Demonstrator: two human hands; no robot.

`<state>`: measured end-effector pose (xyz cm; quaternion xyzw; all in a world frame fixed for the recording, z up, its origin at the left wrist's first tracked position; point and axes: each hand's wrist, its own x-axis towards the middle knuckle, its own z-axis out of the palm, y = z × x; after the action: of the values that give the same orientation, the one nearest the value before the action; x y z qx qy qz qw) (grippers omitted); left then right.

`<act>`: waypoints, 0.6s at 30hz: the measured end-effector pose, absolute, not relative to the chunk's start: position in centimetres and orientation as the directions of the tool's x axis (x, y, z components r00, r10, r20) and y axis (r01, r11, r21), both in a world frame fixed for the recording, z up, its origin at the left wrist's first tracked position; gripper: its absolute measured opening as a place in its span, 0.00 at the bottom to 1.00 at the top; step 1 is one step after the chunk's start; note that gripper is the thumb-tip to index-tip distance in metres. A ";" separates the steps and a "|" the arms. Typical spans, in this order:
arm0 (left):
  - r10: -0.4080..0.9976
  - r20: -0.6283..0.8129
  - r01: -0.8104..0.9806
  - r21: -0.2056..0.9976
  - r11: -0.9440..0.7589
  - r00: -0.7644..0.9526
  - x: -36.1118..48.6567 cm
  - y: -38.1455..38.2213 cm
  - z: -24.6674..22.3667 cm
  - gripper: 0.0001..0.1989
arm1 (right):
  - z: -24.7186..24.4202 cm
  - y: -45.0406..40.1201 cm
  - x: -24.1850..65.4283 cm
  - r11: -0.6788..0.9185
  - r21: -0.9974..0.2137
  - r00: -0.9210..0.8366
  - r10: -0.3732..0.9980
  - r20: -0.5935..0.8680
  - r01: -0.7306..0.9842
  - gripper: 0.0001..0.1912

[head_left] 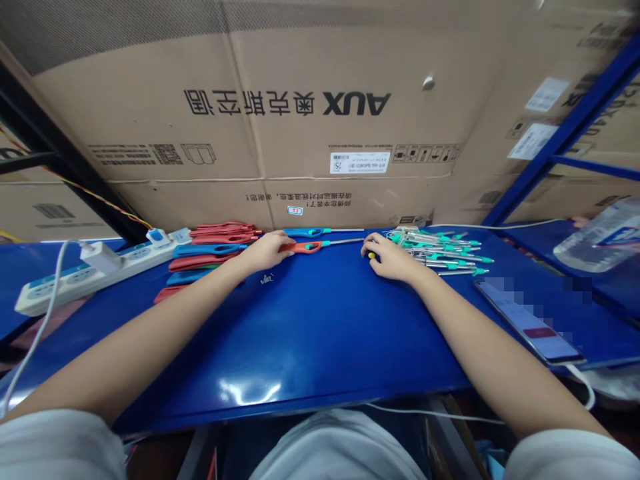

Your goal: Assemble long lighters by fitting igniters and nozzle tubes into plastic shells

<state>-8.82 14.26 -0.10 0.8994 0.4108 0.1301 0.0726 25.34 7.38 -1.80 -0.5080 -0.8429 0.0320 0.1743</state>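
My left hand (267,252) is closed on the handle of a long-necked lighter (306,247), red-orange with a green collar and a thin metal tube. The tube runs right, its end at the fingers of my right hand (390,258). That hand is curled, with a small yellow-ended thing (371,255) showing between its fingers; the rest is hidden. Just behind lies a blue lighter (305,233), its tube parallel. Red and blue handle shells (207,250) are piled beside my left hand. Metal tubes with green collars (445,250) lie heaped beyond my right hand.
Several tiny metal pieces (267,279) lie on the blue table (320,333). A white power strip (100,270) with plugs is at left. To the right are a phone (530,323) on a cable and a clear plastic container (600,237). A large cardboard box (280,147) stands behind.
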 end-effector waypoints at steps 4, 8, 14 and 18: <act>0.760 0.187 0.722 0.236 -0.650 0.622 -8.3 15.4 -0.9 0.16 | -1.7 7.5 25.5 0.443 -0.210 -0.390 0.886 0.249 0.872 0.13; 0.761 0.206 0.723 0.237 -0.649 0.616 -8.0 16.0 -1.2 0.15 | -1.6 7.6 25.8 0.395 -0.182 -0.351 0.907 0.231 0.901 0.12; 0.764 0.227 0.730 0.228 -0.644 0.604 -8.0 16.5 -0.9 0.16 | -1.4 7.3 25.6 0.368 -0.141 -0.335 0.917 0.216 0.919 0.11; 0.775 0.231 0.747 0.213 -0.630 0.588 -7.9 16.5 -0.8 0.16 | -1.2 7.0 25.4 0.372 -0.110 -0.345 0.915 0.208 0.922 0.11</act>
<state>-7.88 16.52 -0.75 0.8900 0.4274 0.1520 0.0465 25.39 7.03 -1.25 -0.5602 -0.8198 -0.0134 0.1179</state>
